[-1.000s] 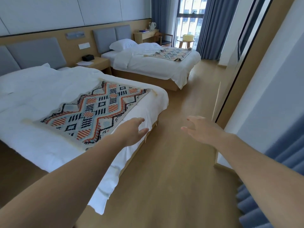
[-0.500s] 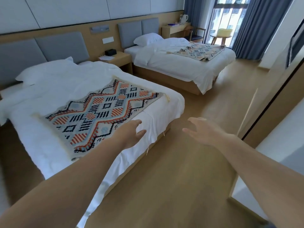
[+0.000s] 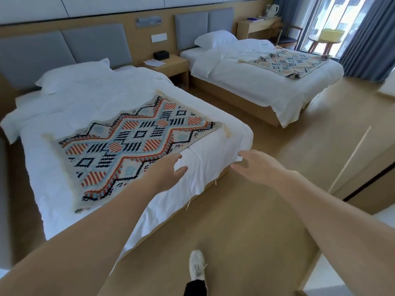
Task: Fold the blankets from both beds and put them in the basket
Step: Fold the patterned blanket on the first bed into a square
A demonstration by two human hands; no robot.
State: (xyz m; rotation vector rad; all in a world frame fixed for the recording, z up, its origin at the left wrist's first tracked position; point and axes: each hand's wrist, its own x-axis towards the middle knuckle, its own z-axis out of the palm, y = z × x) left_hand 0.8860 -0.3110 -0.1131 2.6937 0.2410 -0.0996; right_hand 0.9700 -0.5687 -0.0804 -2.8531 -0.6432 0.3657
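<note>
A patterned blanket (image 3: 128,144) in orange, blue and black lies flat on the near bed (image 3: 209,159). A second, paler patterned blanket (image 3: 286,63) lies spread on the far bed (image 3: 256,86). A yellow basket (image 3: 330,35) stands on a small round table by the window. My left hand (image 3: 168,174) reaches out with relaxed fingers over the near blanket's front edge, holding nothing. Just off the near bed's foot corner, my right hand (image 3: 258,167) is held open and empty in the air.
A wooden nightstand (image 3: 171,65) with a black box and paper stands between the beds. A desk (image 3: 256,26) and chair (image 3: 288,37) sit at the back near blue curtains (image 3: 369,39). Wooden floor (image 3: 245,221) runs along the beds' feet. My white shoe (image 3: 196,265) shows below.
The view has swung left and come closer to the near bed. Both hands have moved forward, the left now over the blanket's front edge, the right at the bed's corner.
</note>
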